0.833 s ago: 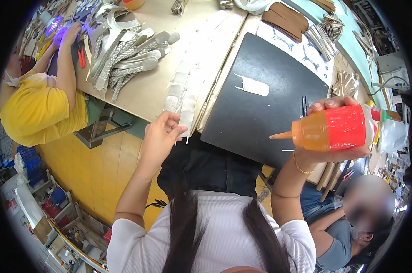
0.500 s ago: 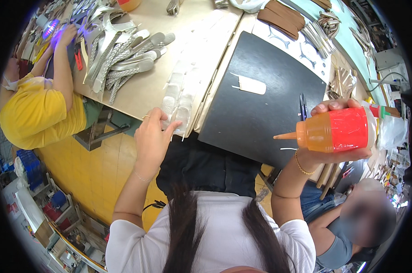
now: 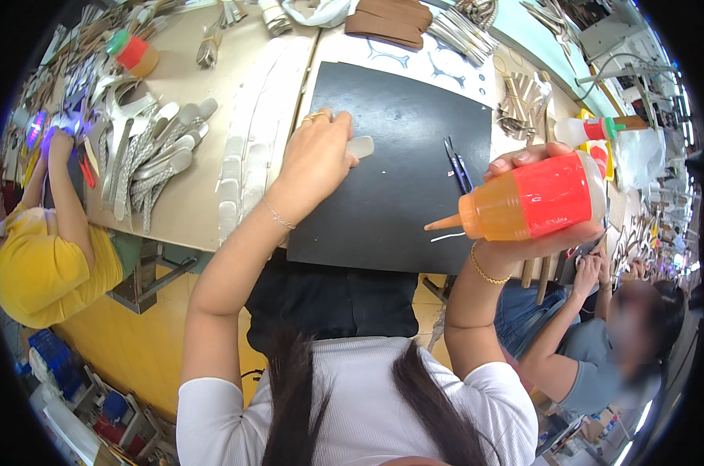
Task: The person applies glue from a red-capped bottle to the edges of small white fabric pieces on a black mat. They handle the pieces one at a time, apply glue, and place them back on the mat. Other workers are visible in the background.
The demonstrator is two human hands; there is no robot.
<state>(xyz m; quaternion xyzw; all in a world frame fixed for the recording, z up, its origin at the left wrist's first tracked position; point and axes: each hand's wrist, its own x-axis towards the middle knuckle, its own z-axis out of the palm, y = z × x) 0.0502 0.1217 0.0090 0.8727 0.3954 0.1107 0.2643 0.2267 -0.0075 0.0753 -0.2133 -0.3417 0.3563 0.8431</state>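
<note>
In my right hand [image 3: 557, 194] is a squeeze bottle [image 3: 554, 198] of amber liquid with a red label. It is tilted on its side, its pointed nozzle aimed left above the black mat [image 3: 367, 217]. My left hand [image 3: 321, 155] is over the mat's left part, fingers curled round a small pale insole-shaped piece [image 3: 360, 147]. Only the rounded end of that piece shows; my fingers hide the rest. Dark tweezers [image 3: 459, 167] lie on the mat near the bottle, and a thin white strip [image 3: 447, 238] is beneath the nozzle.
Rows of pale pieces [image 3: 229, 190] lie left of the mat. Farther left are a heap of braided straps [image 3: 165, 147] and another glue-like bottle [image 3: 133, 54]. Brown strips [image 3: 388, 22] sit at the back. A co-worker in yellow [image 3: 53, 264] is at left, another person [image 3: 569, 365] at right.
My left hand has moved from the row of pale pieces onto the mat and closed on the pale piece there. The whole view has shifted; my right hand still holds the bottle.
</note>
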